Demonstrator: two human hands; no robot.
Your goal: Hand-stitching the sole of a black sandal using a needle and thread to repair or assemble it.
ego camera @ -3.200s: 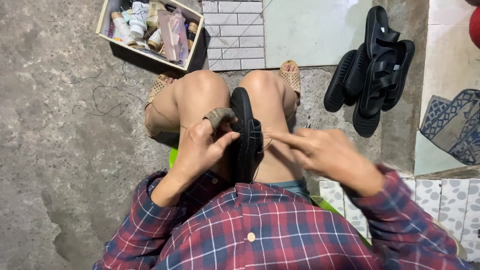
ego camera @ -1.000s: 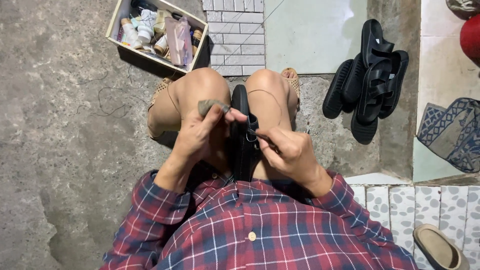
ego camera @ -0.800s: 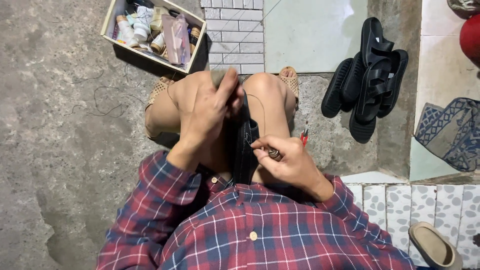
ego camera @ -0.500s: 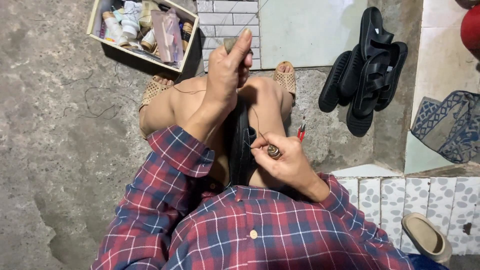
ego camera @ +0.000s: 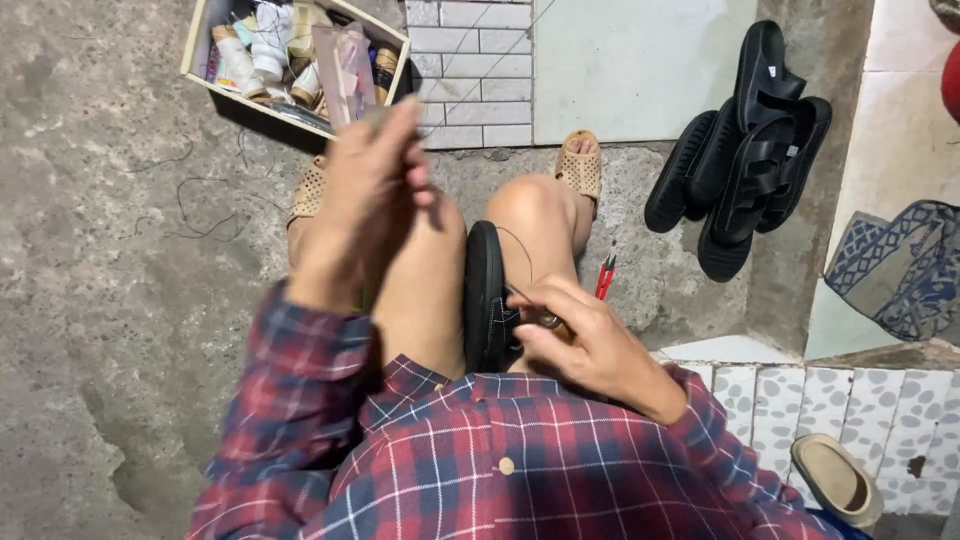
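Sandal (ego camera: 487, 310) upright between the knees, box of spools (ego camera: 290, 60) on the floor ahead-left, sandal pile (ego camera: 745, 150) ahead-right, clippers (ego camera: 605, 280) beside right leg

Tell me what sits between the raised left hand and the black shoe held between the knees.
Nothing visible blocks it. The left hand is lifted above the left thigh, apart from the black shoe; only open air and a thin thread lie between. The right hand already rests against the shoe's side.
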